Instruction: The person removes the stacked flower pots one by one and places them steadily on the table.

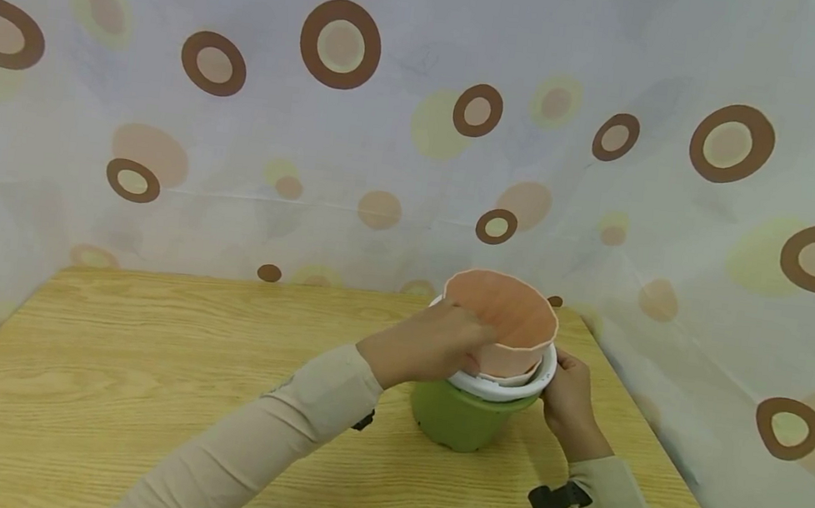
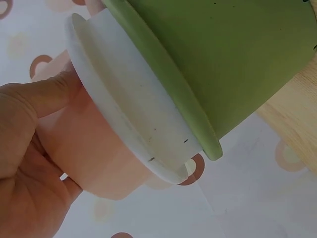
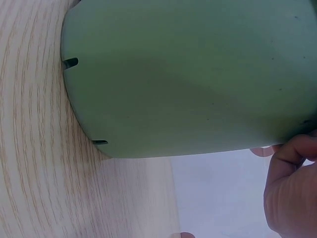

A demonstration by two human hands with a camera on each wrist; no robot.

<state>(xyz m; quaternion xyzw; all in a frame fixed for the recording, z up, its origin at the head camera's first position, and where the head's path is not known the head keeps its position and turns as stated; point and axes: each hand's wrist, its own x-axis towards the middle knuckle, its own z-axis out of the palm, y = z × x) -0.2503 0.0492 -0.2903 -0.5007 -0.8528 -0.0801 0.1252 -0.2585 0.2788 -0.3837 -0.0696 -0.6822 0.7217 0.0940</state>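
Several flowerpots stand nested on the table, tilted in none of their visible parts beyond a slight lean at the top. A pink flowerpot [image 1: 514, 308] with a wavy rim is uppermost. Below it show a thin cream rim [image 1: 514, 378] and a thick-rimmed white flowerpot [image 2: 143, 109]. The green flowerpot [image 3: 183, 79] is outermost, its slotted base on the wood. My left hand [image 1: 435, 341] grips the pink pot's wall, thumb outside. At the stack's right side, my right hand [image 1: 572, 403] holds the green pot near its rim; some of its fingers are hidden.
The wooden table [image 1: 174, 378] extends far to the left of the pots. A wall covering [image 1: 256, 128] with brown and yellow circles rises behind the table and along its right side. Black straps [image 1: 559, 499] show at the wrists.
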